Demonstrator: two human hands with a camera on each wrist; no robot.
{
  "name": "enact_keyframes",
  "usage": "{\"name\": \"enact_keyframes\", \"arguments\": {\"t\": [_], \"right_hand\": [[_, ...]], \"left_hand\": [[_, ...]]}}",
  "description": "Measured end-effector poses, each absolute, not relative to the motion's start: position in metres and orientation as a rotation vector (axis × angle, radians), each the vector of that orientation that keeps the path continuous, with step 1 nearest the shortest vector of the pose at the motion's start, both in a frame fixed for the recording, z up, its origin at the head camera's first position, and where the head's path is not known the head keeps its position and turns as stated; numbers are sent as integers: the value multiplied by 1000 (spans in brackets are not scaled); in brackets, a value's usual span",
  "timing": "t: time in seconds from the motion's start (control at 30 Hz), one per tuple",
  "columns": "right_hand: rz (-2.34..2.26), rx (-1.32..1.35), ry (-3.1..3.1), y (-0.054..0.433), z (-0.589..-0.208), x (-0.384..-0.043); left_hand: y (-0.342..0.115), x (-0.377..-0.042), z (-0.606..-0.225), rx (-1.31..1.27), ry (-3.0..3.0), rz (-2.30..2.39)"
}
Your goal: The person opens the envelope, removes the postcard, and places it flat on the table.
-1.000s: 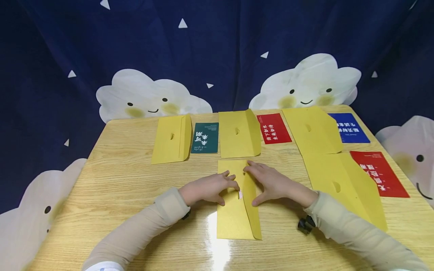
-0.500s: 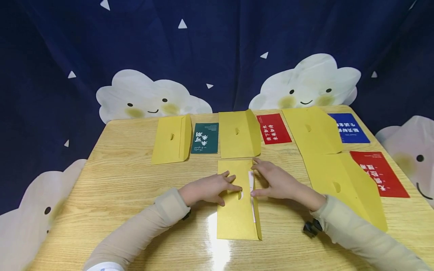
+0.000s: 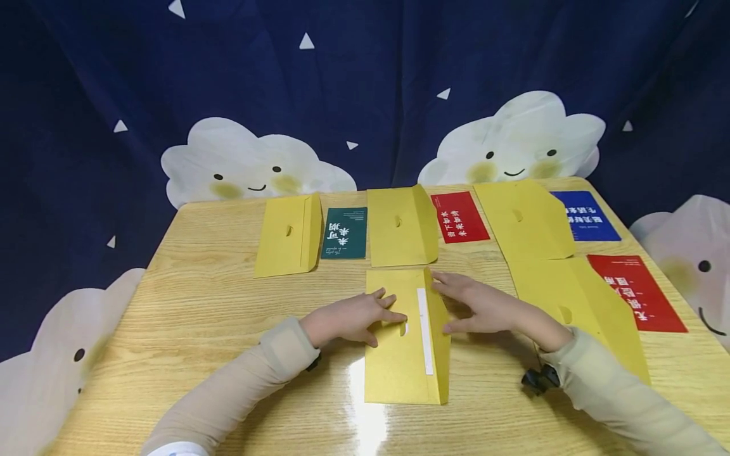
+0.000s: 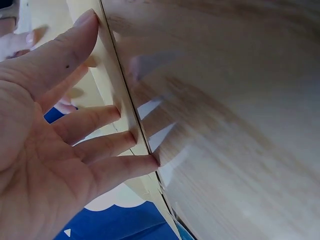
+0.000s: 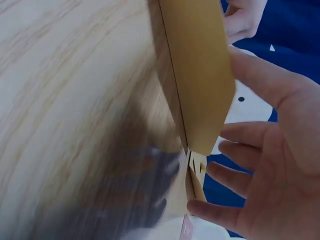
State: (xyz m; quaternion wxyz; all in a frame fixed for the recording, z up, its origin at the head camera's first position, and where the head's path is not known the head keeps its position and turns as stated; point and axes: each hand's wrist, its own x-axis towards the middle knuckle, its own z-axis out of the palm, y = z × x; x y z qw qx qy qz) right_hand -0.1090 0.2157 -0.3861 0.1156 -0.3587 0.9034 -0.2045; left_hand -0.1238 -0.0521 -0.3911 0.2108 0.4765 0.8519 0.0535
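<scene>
A long yellow envelope (image 3: 390, 370) lies before me with its flap (image 3: 440, 354) lifted on the right side. Along the crease runs a white strip (image 3: 424, 329). My left hand (image 3: 350, 316) rests on the envelope's left half, fingers spread, index fingertip by the half-moon slot (image 3: 404, 329). Beside the flap is my right hand (image 3: 485, 308), its thumb and fingertips at the flap's outer edge. In the right wrist view the flap (image 5: 200, 75) stands up from the table, with the thumb against its edge and the fingers loosely extended.
Behind lie a small yellow envelope (image 3: 279, 234), a green card (image 3: 345, 234), another yellow envelope (image 3: 393, 247) and a red card (image 3: 462, 217). At right are two larger yellow envelopes (image 3: 516, 231), a blue card (image 3: 593, 218) and a red card (image 3: 656, 304). A wooden table (image 3: 217, 285) bears everything.
My right hand has moved rightward, drawing the flap out of the slot and swinging it up and right. The white strip has come into view. My left hand has stayed nearly still.
</scene>
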Motion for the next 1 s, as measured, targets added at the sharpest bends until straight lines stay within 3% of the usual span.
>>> {"name": "enact_keyframes", "arguments": {"t": [1.0], "right_hand": [[-330, -985, 2655, 223, -410, -92]], "left_hand": [[-40, -121, -390, 1331, 2437, 153]]}}
